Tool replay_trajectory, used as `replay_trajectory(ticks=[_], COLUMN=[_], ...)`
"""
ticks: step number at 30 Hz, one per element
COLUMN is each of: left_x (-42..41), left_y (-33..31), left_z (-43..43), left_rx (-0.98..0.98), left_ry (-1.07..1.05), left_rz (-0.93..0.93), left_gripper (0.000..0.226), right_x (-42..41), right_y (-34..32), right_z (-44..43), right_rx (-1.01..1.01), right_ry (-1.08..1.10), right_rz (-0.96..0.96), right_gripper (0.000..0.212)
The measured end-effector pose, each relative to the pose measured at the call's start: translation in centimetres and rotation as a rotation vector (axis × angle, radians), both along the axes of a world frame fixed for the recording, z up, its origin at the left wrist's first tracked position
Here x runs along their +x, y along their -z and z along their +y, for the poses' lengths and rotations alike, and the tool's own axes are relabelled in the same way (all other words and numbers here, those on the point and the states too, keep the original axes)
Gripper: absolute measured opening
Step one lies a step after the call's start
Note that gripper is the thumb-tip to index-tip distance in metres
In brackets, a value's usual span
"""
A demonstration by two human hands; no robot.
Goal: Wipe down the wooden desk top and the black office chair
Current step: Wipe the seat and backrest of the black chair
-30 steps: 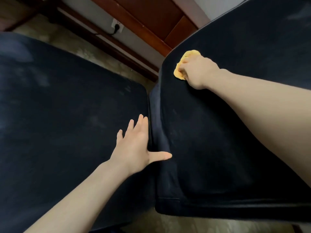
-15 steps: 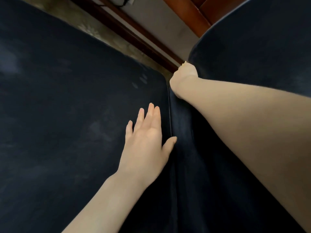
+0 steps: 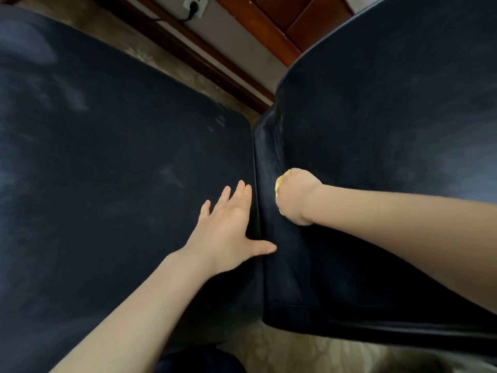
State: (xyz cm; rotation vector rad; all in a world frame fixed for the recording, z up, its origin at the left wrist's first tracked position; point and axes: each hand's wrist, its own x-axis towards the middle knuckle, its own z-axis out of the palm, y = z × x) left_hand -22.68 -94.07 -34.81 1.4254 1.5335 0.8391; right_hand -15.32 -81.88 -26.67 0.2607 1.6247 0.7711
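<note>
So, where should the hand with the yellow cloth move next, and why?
Probably slide the yellow cloth down the edge of the right cushion beside the gap, toward the near corner. The right hand grips it against that edge midway, and the left hand lies flat on the left cushion, bracing it.

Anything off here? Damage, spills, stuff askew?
Nothing broken or spilled. Only oddity: pale dust-like smears on the chair's left cushion, fainter ones on the right cushion, so it looks not clean yet. The left hand lies flat on the left cushion; the right hand grips the yellow cloth against the right one.
</note>
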Motion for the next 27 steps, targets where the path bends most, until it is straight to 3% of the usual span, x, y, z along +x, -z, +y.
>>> replay_trajectory(ticks=[5, 11, 17, 19, 24, 27], left_x=[3.9, 9.5, 11.1, 10.5, 4.5, 0.5], left_y=[-0.6, -3.2, -3.6, -3.0, 1.1, 4.6], left_z=[-3.8, -5.0, -4.5, -4.4, -2.6, -1.7], left_rx=[-0.098, -0.096, -0.033, -0.026, -0.059, -0.063], left_ry=[0.174, 0.133, 0.06, 0.088, 0.093, 0.061], left_rz=[-0.019, -0.231, -0.299, -0.18, 0.516, 0.764], left_gripper=[0.131, 0.129, 0.118, 0.119, 0.122, 0.111], right_x=[2.9, 5.8, 6.4, 5.9, 2.5, -0.6], right_y=[-3.9, -11.9, -19.5, -19.6, -15.2, -10.8], right_z=[-6.9, -11.4, -7.1, -4.6, 1.5, 4.2], right_rx=[-0.146, -0.276, -0.048, 0.012, 0.127, 0.289], right_ry=[-0.018, 0.062, 0.048, 0.0, -0.029, -0.016], right_rz=[0.064, 0.328, 0.483, 0.519, 0.735, 0.751], right_gripper=[0.025, 0.033, 0.031, 0.034, 0.023, 0.025])
